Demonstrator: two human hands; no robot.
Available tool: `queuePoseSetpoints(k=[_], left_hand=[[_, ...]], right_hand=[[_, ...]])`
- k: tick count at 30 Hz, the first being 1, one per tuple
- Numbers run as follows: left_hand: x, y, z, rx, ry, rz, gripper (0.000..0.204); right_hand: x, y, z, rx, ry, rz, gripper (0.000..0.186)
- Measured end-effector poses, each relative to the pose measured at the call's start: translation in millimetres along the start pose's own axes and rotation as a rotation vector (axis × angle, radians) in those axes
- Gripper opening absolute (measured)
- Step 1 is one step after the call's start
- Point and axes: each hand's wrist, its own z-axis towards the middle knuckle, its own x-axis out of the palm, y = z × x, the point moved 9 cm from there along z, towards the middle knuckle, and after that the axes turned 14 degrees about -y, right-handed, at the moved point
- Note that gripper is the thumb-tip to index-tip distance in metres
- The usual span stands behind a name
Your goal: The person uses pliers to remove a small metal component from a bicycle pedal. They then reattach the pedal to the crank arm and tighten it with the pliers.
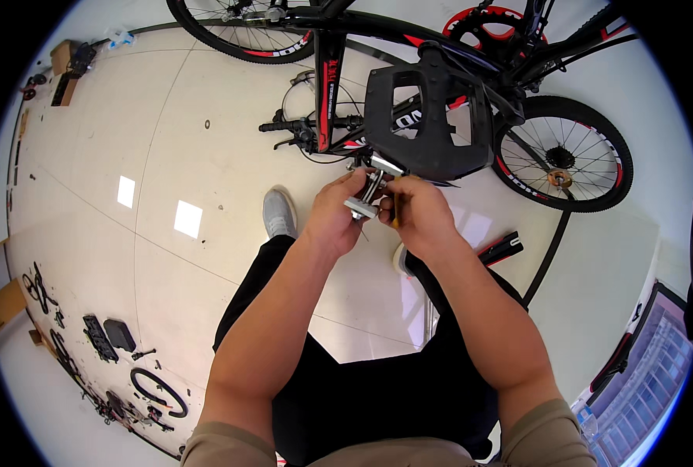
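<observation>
Just in front of my knees, my left hand [336, 208] grips a small silver metal bicycle part [360, 207] with bars and a bolt. My right hand [420, 210] closes in from the other side, its fingertips at the part. A thin yellowish-orange piece [397, 208] shows between the fingers of that hand; its kind is hard to make out. Close above the hands looms a black flat pedal [428, 117] with cut-out openings. Behind it is a black and red bicycle frame [327, 93], with the handlebar [284, 126] low near the floor.
The rear wheel [563, 154] is at right and another wheel [245, 31] at the upper left. A black and red part [502, 249] lies beside my right leg. Loose bicycle parts [117, 335] spread along the left floor. Small boxes [64, 70] sit at the far left.
</observation>
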Motion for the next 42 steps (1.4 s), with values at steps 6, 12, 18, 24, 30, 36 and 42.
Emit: queuePoseSetpoints(k=[6, 12, 18, 24, 30, 36, 42], left_hand=[[-3.7, -4.1, -1.0, 0.087, -0.095, -0.020, 0.022], [-13.2, -11.5, -5.4, 0.102, -0.220, -0.097, 0.021], [-19.3, -9.7, -5.5, 0.073, -0.265, -0.131, 0.018], [-32.6, 0.9, 7.0, 0.023, -0.362, -0.167, 0.031], [-27.0, -17.8, 4.8, 0.079, -0.373, -0.218, 0.028], [-28.7, -17.1, 10.8, 0.062, -0.297, -0.217, 0.027], [-20.4, -23.1, 5.7, 0.056, -0.234, -0.255, 0.027]], right_hand=[[11.1, -3.2, 17.4, -0.169, 0.053, 0.009, 0.012], [10.3, -18.2, 37.6, -0.153, 0.106, 0.123, 0.012], [8.4, -6.1, 32.4, -0.195, 0.015, -0.124, 0.010], [-3.2, 11.4, 49.3, -0.520, 0.108, -0.433, 0.013], [11.9, 20.7, 31.6, -0.211, -0.039, -0.283, 0.016], [20.8, 16.7, 24.8, -0.227, 0.043, -0.398, 0.021], [33.4, 19.0, 11.6, -0.166, 0.088, -0.295, 0.019]])
